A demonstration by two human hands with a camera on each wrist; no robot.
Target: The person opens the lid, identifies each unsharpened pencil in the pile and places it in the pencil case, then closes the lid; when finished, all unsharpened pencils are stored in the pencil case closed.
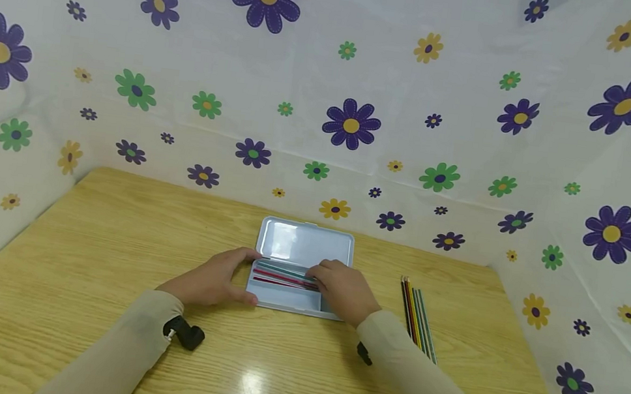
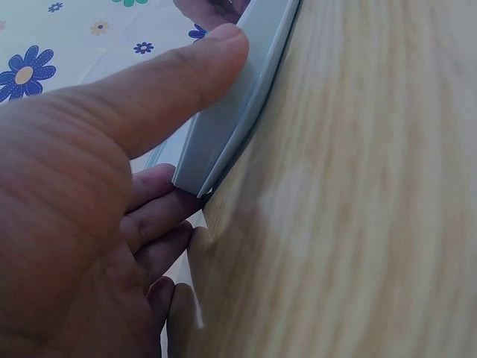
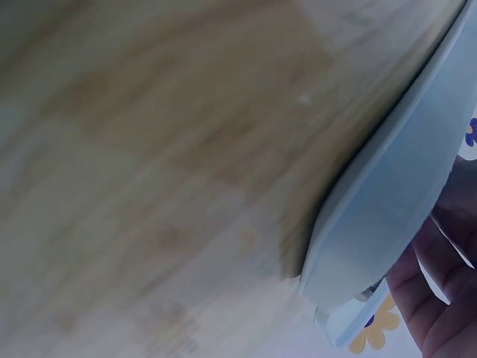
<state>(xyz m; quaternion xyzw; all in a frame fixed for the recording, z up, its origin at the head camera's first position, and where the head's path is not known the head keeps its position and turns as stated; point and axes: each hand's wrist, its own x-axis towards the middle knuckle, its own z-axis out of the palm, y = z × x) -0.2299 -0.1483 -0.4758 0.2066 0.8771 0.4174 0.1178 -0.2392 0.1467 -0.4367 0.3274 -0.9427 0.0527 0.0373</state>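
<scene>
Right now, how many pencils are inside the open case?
3 visible pencils lie lengthwise in the case, between the left hand and right hand, which may hide more.

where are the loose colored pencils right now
In the head view the loose colored pencils lie in a bunch on the wooden table, just right of the open pencil case and beside the right hand.
</scene>
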